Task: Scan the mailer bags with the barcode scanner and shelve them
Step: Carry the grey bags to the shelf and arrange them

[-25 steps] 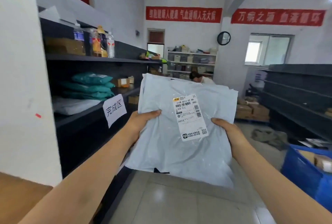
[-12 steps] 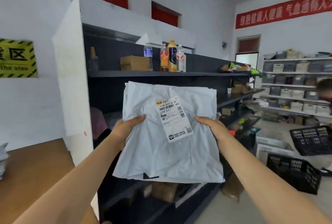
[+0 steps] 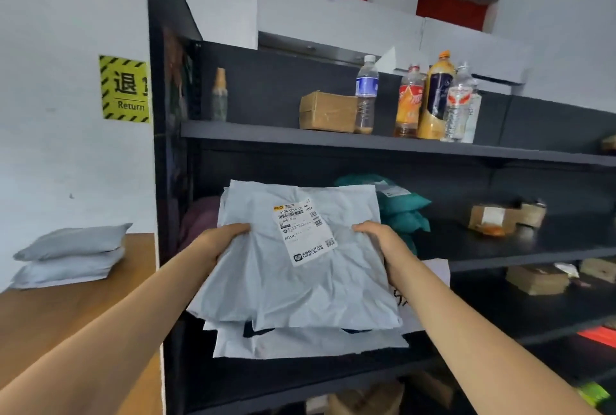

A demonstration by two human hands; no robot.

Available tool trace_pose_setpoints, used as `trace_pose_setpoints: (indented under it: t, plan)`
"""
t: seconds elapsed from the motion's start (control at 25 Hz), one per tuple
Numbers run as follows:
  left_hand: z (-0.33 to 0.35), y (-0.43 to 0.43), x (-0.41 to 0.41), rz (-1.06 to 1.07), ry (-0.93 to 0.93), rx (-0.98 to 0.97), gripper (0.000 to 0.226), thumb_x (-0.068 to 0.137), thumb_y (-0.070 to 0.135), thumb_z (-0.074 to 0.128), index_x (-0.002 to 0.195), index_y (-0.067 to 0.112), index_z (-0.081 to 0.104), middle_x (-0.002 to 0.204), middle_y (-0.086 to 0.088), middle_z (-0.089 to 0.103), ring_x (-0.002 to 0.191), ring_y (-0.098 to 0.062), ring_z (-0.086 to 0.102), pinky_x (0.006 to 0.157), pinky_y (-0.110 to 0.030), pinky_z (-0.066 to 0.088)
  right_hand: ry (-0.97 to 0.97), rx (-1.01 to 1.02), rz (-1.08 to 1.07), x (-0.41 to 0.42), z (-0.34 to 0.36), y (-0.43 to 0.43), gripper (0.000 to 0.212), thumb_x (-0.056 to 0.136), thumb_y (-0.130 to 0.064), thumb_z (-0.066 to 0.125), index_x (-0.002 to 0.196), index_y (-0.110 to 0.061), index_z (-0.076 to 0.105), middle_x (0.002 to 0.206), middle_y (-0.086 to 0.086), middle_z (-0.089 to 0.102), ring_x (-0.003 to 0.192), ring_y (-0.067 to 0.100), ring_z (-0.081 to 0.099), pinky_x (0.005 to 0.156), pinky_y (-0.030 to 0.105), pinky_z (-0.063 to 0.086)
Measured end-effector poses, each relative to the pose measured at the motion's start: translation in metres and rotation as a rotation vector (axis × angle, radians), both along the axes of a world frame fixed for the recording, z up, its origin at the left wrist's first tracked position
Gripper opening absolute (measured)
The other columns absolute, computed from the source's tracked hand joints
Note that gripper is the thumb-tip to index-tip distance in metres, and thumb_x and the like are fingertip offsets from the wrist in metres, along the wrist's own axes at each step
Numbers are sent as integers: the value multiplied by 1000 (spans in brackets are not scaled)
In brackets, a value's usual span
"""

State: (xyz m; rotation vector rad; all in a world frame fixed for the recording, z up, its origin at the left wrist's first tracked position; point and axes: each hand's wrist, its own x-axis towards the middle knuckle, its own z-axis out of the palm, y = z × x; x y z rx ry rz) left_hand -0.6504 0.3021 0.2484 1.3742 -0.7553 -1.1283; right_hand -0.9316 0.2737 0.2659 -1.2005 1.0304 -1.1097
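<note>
Held item: stack of pale grey mailer bags, raised before the front edge of the middle shelf; whether its far edge touches the shelf cannot be told.
Shipping label: face up on the top bag.
Left hand: clamped on the stack's left edge, thumb on top.
Right hand: clamped on the stack's right edge, thumb on top, fingers hidden beneath.
Middle shelf, behind the stack: teal bags, piled.
Top shelf: cardboard box mid-shelf, bottles just right of it.
Wooden table, back edge by the wall: two grey bags, stacked.
</note>
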Motion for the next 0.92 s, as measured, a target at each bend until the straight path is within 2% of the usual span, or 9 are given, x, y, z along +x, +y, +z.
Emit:
trace_pose_setpoints:
  t: [0.12, 0.28, 0.36, 0.44, 0.52, 0.6, 0.72, 0.84, 0.92]
  plan:
    - [14, -48, 11, 133, -95, 31, 48, 82, 25, 69, 122, -1, 59, 106, -16, 66, 86, -31, 63, 88, -39, 49, 28, 53, 117, 11, 6, -66, 15, 76, -14, 66, 87, -4, 69, 74, 12, 69, 66, 28, 64, 65, 29, 49]
    - [27, -105, 33, 299, -210, -5, 51, 80, 24, 72, 122, -1, 57, 118, -16, 62, 108, -33, 61, 87, -34, 47, 68, 17, 145, 35, 13, -147, 30, 81, -11, 68, 110, -2, 67, 90, 14, 71, 75, 27, 67, 66, 29, 53]
    - [12, -160, 69, 275, -256, -2, 58, 81, 28, 70, 128, -2, 54, 129, -15, 57, 119, -31, 56, 101, -36, 43, 125, -6, 131, 53, 13, -184, 32, 84, -9, 68, 114, 0, 64, 94, 14, 70, 77, 27, 67, 66, 29, 53]
    - [-10, -228, 111, 206, -298, 24, 62, 86, 33, 62, 136, -1, 46, 142, -17, 46, 129, -31, 46, 112, -36, 34, 212, -30, 86, 72, 14, -221, 34, 86, -8, 68, 117, 3, 61, 108, 19, 68, 92, 33, 68, 77, 34, 55]
    - [2, -236, 95, 195, -276, 81, 50, 91, 27, 55, 130, -5, 51, 129, -25, 54, 112, -36, 54, 98, -31, 43, 327, -56, 68, 90, 11, -250, 32, 89, -8, 63, 120, 3, 60, 118, 19, 66, 106, 35, 64, 88, 38, 53]
    - [15, -221, 60, 188, -464, 117, 36, 94, 26, 52, 119, 0, 59, 127, -24, 55, 106, -33, 54, 87, -26, 41, 531, -114, 78, 107, -5, -271, 32, 94, -14, 58, 123, -2, 59, 120, 12, 63, 112, 32, 61, 88, 33, 50]
    - [-12, -230, 40, 196, -1057, 253, 56, 92, 32, 52, 136, -1, 42, 143, -17, 44, 129, -30, 45, 96, -26, 37, 872, -178, 84, 124, -36, -289, 40, 94, -30, 52, 128, -9, 55, 130, 8, 59, 115, 28, 58, 92, 29, 48]
    - [-36, -231, 36, 157, -1193, 349, 77, 94, 32, 45, 144, -14, 7, 151, -32, 20, 138, -41, 26, 111, -36, 27, 1046, -212, 87, 125, -41, -292, 41, 96, -33, 48, 127, -7, 55, 130, 14, 58, 115, 29, 58, 92, 30, 48]
    - [-32, -228, 35, 134, -1280, 349, 81, 93, 27, 46, 143, -15, -2, 151, -35, 12, 140, -43, 19, 114, -39, 23, 1089, -253, 60, 123, -34, -285, 40, 97, -33, 51, 123, -3, 56, 125, 17, 60, 112, 31, 59, 80, 29, 46]
